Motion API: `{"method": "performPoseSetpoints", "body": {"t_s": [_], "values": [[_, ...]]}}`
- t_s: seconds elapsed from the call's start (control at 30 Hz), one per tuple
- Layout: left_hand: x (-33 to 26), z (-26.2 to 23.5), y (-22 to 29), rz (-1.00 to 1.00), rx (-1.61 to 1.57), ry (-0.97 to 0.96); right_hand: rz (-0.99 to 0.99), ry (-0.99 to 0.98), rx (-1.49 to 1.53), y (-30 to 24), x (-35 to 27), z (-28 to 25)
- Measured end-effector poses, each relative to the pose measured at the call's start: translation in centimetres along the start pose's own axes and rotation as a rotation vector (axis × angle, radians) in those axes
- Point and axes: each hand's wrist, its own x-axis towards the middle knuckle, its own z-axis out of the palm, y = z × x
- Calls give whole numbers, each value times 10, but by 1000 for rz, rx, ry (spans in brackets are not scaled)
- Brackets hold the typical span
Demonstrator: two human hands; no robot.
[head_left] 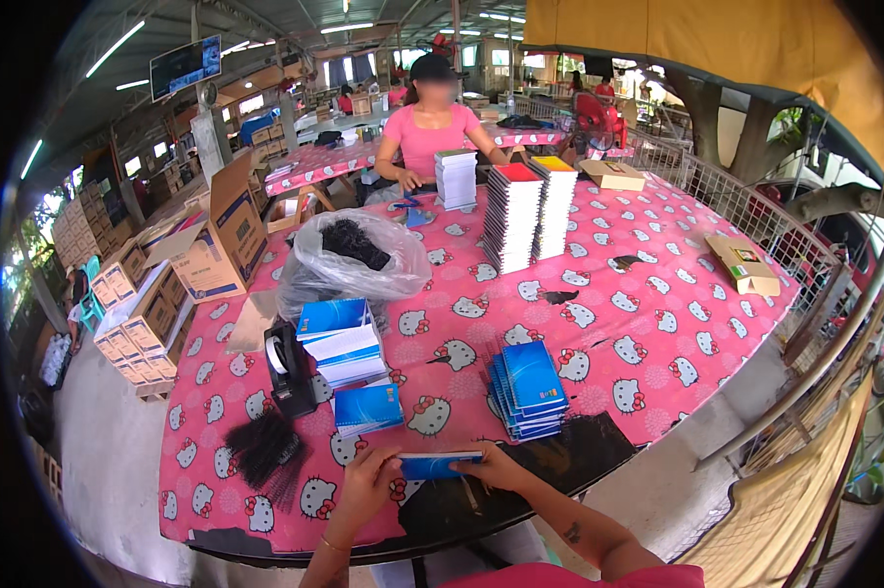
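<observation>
Blue ntbk [432, 466], btwn L hand [369, 482] & R hand [501, 467]

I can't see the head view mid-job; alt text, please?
The person's left grip and right grip hold a blue notebook near the close edge of a pink-covered table. Beyond lie stacks of blue notebooks, a black tape dispenser left of them; a co-worker is opposite.

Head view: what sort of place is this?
Probably a small open-sided workshop for assembling or packing stationery: stacks of notebooks stand on a large table, cartons are piled at left, and a co-worker is across the table.
</observation>
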Motion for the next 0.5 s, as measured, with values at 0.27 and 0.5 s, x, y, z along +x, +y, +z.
{"method": "performPoseSetpoints", "body": {"t_s": [0.27,0.5], "values": [[-1,-13,-9,151,156,-111,77,-72,-38,17,-2,0],[2,-11,9,157,236,-44,138,-73,-42,-8,-6,4]]}}
